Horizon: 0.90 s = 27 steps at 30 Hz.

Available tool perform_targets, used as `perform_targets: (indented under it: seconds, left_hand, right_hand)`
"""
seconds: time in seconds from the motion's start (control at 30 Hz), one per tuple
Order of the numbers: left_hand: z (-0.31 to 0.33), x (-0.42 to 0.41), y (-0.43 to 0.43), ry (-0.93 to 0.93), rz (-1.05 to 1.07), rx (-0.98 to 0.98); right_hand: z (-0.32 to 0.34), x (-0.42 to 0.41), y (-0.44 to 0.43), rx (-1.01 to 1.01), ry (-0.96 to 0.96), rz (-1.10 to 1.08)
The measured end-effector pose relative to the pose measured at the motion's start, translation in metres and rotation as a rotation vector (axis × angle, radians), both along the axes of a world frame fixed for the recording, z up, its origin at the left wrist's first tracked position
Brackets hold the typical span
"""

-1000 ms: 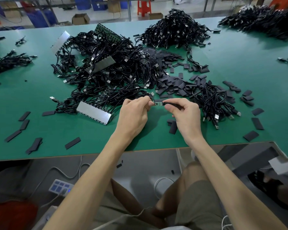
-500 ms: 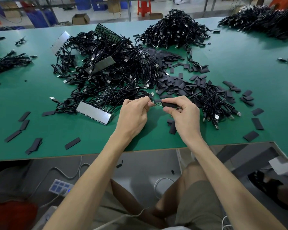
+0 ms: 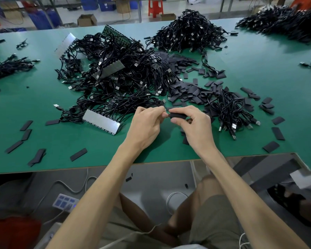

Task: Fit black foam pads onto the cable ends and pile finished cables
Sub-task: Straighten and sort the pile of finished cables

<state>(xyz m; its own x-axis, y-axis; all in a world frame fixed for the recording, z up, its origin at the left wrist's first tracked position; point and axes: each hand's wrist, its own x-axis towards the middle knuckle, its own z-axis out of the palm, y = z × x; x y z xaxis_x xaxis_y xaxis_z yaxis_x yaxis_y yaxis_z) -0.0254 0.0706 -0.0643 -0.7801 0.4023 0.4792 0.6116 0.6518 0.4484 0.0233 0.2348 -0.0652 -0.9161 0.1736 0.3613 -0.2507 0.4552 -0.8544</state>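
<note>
Above the near middle of the green table (image 3: 258,72), my two hands meet. My left hand (image 3: 145,123) pinches a black cable's end between thumb and fingertips. My right hand (image 3: 194,124) grips a black foam pad (image 3: 177,115) that now covers that end; only a sliver of the end shows between my hands. A big tangle of black cables (image 3: 118,83) lies behind my left hand. Loose foam pads (image 3: 190,90) spread behind my right hand, next to a smaller cable bundle (image 3: 228,108).
A tall cable heap (image 3: 188,31) sits at the back, another (image 3: 284,24) at the far right, smaller bunches (image 3: 9,65) at the left. Silver strips (image 3: 101,121) poke from the tangle. Stray pads (image 3: 78,154) dot the near edge. A power strip (image 3: 65,202) lies on the floor.
The small green board end that showed between my hands a second ago is now almost wholly inside the foam pad. My right hand has slid the pad leftward toward my left hand.
</note>
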Motion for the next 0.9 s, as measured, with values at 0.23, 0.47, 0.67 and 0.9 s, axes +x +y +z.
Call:
perform_targets:
  seconds: [0.23, 0.47, 0.67, 0.9]
  left_hand:
    - [0.0007, 0.0002, -0.0009, 0.004, -0.007, -0.017]
    - [0.0019, 0.0019, -0.0004, 0.017, -0.028, -0.064]
    - [0.0015, 0.0035, -0.0005, 0.013, -0.035, -0.065]
    - [0.0029, 0.0070, 0.0018, -0.010, -0.045, 0.000]
  right_hand:
    - [-0.0030, -0.0020, -0.0007, 0.114, 0.009, -0.002]
    - [0.0003, -0.0005, -0.0003, 0.162, 0.060, -0.007]
    - [-0.0001, 0.0018, -0.0014, 0.177, 0.060, -0.013]
    - [-0.0005, 0.0019, -0.0053, 0.176, 0.069, -0.056]
